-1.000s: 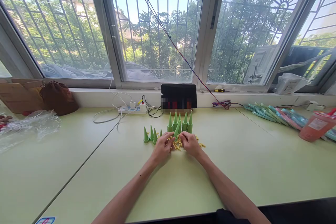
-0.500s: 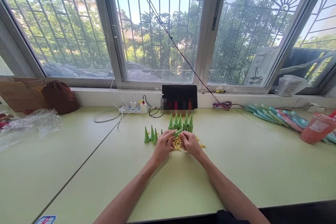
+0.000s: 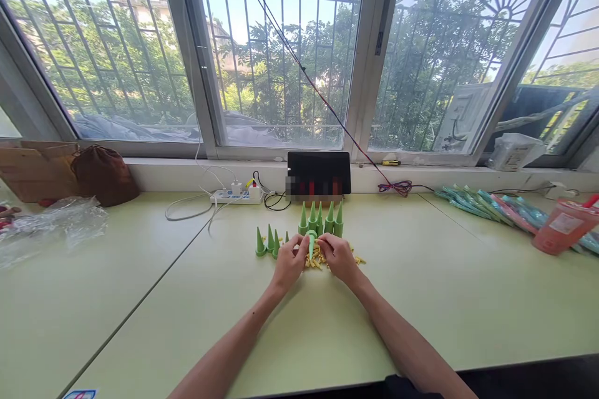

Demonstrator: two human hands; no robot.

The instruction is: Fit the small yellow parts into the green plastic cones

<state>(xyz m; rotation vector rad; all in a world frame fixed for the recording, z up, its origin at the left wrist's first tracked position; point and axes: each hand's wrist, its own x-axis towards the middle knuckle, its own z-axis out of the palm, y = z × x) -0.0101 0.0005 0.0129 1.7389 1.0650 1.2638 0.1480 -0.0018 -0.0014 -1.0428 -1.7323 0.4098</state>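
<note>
Between the fingers of my left hand (image 3: 290, 263) is a green cone (image 3: 311, 245), its wide ring-like end up and its tip pointing down. My right hand (image 3: 341, 257) is pinched close beside the cone's wide end; what its fingertips hold, if anything, is too small to make out. Under both hands lies a loose pile of small yellow pieces (image 3: 317, 261). Just behind the hands, several green cones (image 3: 329, 222) stand upright in a cluster, tips up. To the left of my left hand, a second group of green cones (image 3: 260, 244) stands with a few yellow pieces among them.
A black tablet-like screen (image 3: 319, 171) leans against the sill behind the cones. Left of it sits a white power strip (image 3: 238, 195) with cables. Further right are plastic packets (image 3: 482, 207) and a red cup (image 3: 564, 227). A brown bag (image 3: 105, 174) stands at far left.
The green cone has turned from lying tilted between my hands to pointing tip-down, wide end up. My right hand stays pinched beside it. The standing cones have not moved.
</note>
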